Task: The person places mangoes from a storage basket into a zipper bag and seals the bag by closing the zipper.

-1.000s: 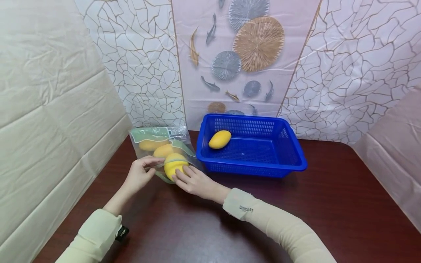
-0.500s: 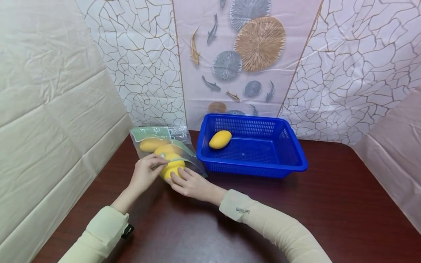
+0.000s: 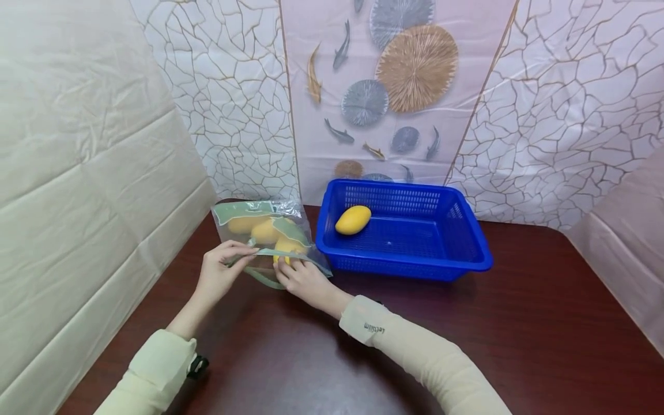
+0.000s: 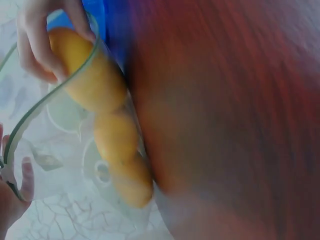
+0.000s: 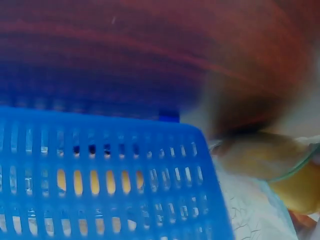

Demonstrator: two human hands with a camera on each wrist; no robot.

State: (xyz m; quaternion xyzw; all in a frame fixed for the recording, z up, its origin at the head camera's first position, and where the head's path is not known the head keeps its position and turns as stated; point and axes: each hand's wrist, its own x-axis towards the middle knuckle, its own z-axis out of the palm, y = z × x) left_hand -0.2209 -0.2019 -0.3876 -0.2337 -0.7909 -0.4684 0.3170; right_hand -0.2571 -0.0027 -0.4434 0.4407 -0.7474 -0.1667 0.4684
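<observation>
We now have the mango (image 4: 97, 82) deeper in the bag (image 3: 242, 210), right hand (image 3: 307, 282) curled on it, left hand (image 3: 220, 270) pinching the rim (image 3: 275, 252); insertion appears nearly complete.

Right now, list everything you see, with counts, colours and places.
Wooden-looking table: one, reddish-brown, foreground
Rectangular perforated plastic basket: one, blue, on the table
Printed plastic bag: one, clear and green, left of the basket
Smooth oval fruit: four, yellow, one in the basket, three in the bag
Cloth hangings: count unclear, pale, behind and beside the table
Small object: one, black, lower left
Sleeves: two, cream, both arms
Left hand: one, bare, pinching the bag
Right hand: one, bare, holding a bagged fruit
</observation>
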